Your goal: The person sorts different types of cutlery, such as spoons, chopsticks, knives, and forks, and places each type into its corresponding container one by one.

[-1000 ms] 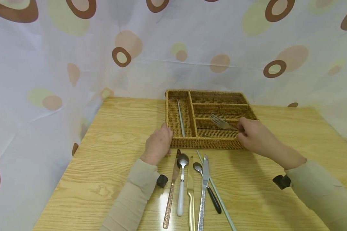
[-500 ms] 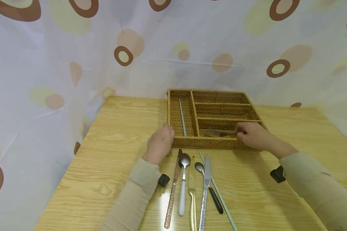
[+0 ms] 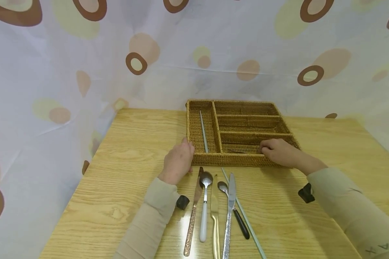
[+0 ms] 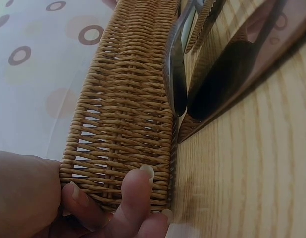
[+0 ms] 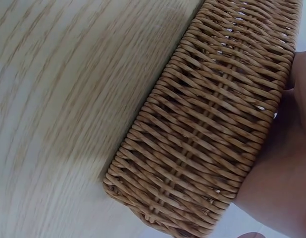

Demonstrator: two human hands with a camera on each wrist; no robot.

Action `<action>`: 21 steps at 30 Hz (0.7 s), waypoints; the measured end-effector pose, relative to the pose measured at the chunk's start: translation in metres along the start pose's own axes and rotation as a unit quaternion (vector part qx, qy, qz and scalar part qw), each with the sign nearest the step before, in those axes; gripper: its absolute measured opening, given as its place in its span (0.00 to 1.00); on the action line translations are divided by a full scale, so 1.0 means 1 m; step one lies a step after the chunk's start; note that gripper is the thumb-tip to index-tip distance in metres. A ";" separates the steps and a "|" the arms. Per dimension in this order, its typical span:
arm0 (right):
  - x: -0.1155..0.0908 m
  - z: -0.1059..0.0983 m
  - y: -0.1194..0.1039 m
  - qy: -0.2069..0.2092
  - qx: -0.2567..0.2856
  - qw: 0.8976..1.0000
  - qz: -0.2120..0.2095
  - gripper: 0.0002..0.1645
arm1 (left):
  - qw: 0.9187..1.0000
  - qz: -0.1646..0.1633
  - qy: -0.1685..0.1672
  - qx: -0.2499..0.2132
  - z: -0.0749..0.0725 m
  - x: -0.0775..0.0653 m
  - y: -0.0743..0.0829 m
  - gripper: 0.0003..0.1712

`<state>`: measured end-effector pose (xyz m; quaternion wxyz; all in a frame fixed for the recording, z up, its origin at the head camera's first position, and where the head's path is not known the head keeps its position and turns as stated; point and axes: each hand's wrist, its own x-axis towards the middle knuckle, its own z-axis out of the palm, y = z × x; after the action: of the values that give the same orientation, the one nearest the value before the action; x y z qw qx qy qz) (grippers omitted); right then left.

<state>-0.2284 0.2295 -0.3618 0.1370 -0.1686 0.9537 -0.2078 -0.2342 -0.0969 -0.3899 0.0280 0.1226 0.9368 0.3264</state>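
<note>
My left hand point(image 3: 177, 160) grips the front left corner of a woven wicker cutlery tray point(image 3: 233, 160); in the left wrist view its fingers point(image 4: 135, 196) curl round the corner. My right hand point(image 3: 280, 151) reaches over the front wall into the front right compartment, fingers bent at the handle end of a fork point(image 3: 236, 151). The fork lies low there, tines to the left, partly hidden by the wall and the hand. A pale chopstick point(image 3: 204, 132) rests in the left compartment. The right wrist view shows mostly the tray's outer wall point(image 5: 202, 124).
In front of the tray lie a copper knife point(image 3: 190, 226), a white-handled spoon point(image 3: 203, 219), a gold knife point(image 3: 215, 216), a silver knife point(image 3: 228, 219), a black-handled spoon point(image 3: 241, 223) and another pale chopstick point(image 3: 253, 230). A patterned cloth point(image 3: 168, 82) hangs behind the table.
My right hand has lowered the fork from above the front right compartment down into it and shifted slightly left. My left hand has stayed at the tray's corner.
</note>
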 end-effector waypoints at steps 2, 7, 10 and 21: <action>0.001 0.001 -0.001 0.003 -0.002 1.000 0.000 0.18 | 1.000 -0.001 0.000 -0.002 0.000 0.000 -0.001 0.30; 0.000 0.004 -0.003 0.024 -0.015 1.000 -0.002 0.17 | 1.000 0.001 0.003 -0.001 0.000 -0.001 -0.002 0.28; -0.004 0.006 -0.009 0.052 -0.023 0.998 0.005 0.16 | 1.000 0.002 0.005 -0.003 0.001 -0.002 -0.002 0.28; -0.036 0.029 -0.055 0.293 -0.100 0.943 -0.123 0.07 | 1.000 0.008 0.009 0.002 -0.001 -0.001 -0.001 0.26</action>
<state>-0.1717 0.1862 -0.3563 -0.1931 -0.2294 0.9393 -0.1668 -0.2338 -0.0982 -0.3894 0.0170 0.1277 0.9365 0.3260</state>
